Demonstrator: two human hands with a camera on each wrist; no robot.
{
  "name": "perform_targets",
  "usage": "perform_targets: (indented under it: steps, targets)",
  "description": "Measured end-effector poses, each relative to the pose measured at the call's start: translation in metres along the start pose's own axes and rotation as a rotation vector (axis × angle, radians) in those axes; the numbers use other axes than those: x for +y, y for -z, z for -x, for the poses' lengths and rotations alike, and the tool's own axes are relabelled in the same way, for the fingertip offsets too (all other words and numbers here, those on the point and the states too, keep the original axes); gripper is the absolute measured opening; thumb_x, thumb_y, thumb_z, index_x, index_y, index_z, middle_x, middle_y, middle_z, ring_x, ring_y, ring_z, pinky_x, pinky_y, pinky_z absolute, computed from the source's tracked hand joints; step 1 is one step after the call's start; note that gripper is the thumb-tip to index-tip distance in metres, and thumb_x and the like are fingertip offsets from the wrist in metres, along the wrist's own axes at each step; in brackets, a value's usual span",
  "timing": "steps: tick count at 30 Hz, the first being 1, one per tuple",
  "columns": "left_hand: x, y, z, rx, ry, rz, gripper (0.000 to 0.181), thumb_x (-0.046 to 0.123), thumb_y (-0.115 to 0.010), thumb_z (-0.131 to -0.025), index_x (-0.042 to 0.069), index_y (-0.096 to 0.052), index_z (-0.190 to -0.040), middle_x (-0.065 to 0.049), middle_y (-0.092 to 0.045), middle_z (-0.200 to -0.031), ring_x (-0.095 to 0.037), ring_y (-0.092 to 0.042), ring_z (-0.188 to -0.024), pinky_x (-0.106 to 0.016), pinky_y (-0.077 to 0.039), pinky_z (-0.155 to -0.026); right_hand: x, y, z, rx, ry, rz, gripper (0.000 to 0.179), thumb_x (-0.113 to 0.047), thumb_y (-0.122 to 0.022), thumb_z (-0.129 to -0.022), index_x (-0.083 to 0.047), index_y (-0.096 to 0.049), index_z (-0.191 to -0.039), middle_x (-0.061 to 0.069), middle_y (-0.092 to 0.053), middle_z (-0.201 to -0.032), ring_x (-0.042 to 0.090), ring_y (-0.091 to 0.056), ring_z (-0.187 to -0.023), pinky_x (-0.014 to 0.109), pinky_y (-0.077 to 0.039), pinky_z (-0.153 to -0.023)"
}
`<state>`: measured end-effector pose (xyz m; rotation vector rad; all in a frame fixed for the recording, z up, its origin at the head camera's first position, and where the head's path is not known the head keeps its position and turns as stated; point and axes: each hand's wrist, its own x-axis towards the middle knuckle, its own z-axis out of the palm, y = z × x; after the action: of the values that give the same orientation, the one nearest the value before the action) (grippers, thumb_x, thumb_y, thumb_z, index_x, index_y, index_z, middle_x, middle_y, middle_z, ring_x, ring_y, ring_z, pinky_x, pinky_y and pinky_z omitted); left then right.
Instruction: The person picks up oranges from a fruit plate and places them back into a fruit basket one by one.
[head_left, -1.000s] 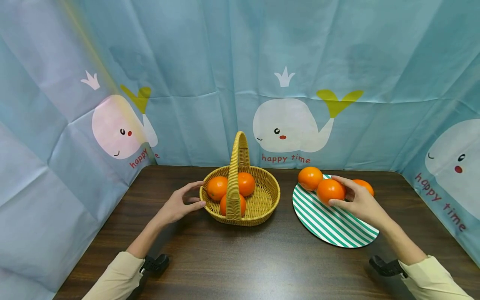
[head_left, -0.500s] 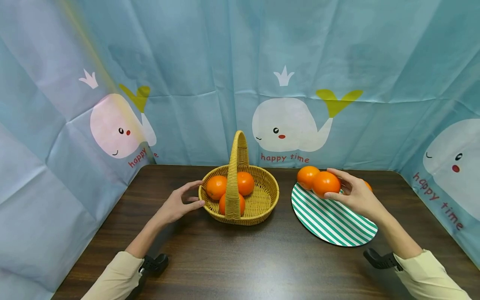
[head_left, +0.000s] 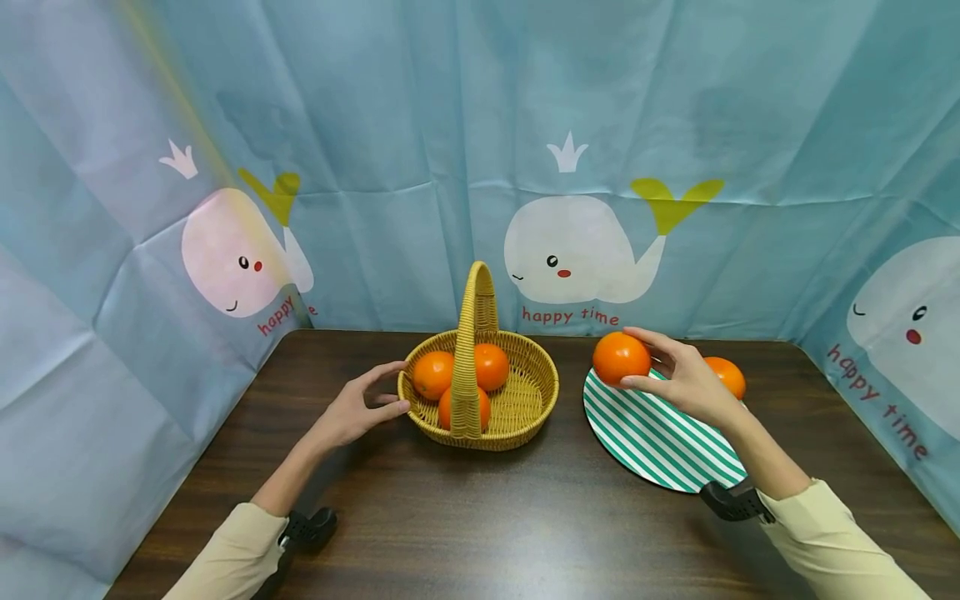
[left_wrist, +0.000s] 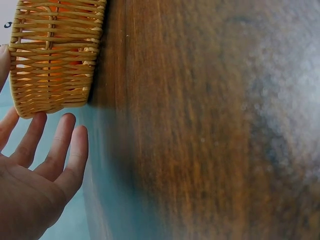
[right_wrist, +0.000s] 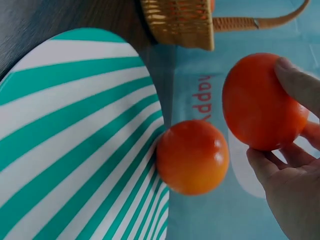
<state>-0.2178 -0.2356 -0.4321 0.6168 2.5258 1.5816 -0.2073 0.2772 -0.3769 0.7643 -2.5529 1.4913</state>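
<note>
My right hand [head_left: 688, 379] grips an orange [head_left: 621, 358] between thumb and fingers, lifted at the far left part of a green-and-white striped plate [head_left: 660, 442]. In the right wrist view, a second orange [right_wrist: 192, 157] sits by the plate's edge, below the held one; the held fruit hides it in the head view. Another orange [head_left: 725, 378] lies behind the right hand. At the left end of a yellow wicker basket [head_left: 528, 400], my left hand [head_left: 352, 410] touches the rim with fairly straight thumb and fingers. Three oranges [head_left: 432, 375] rest inside the basket, partly behind its handle.
The basket's tall handle [head_left: 468, 358] arches over its middle. Brown wooden table [head_left: 480, 525] lies in front of and between basket and plate. A light-blue curtain [head_left: 390, 167] with whale prints hangs along the back and sides.
My right hand has raised the orange off the plate and carried it left, over the far-left orange. The orange behind the hand shows more now. The left hand and basket have stayed put.
</note>
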Motion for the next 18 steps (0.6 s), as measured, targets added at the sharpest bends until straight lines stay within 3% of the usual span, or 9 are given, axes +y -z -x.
perform_targets:
  steps: [9,18]
  targets:
    - [0.001,0.000,0.000,-0.006,-0.002,-0.004,0.064,0.016,-0.074,-0.096,0.006,-0.044,-0.152,-0.024,-0.041,-0.153,-0.040,-0.064,-0.114,-0.035,-0.057,-0.087,-0.007,-0.015,-0.014,-0.040,-0.002,-0.050,0.071,-0.009,-0.080,-0.089,-0.007,-0.047,-0.152,0.013,-0.051,-0.145,0.028,-0.058,-0.122,0.027,-0.049,-0.099]
    - [0.000,0.000,0.001,-0.009,-0.013,-0.002,0.064,0.015,-0.073,-0.097,0.005,-0.044,-0.152,-0.024,-0.041,-0.152,-0.038,-0.065,-0.113,-0.036,-0.057,-0.089,-0.010,-0.036,-0.028,-0.085,0.026,-0.172,0.069,-0.002,-0.078,-0.090,-0.004,-0.046,-0.151,0.018,-0.050,-0.145,0.034,-0.058,-0.121,0.032,-0.051,-0.098]
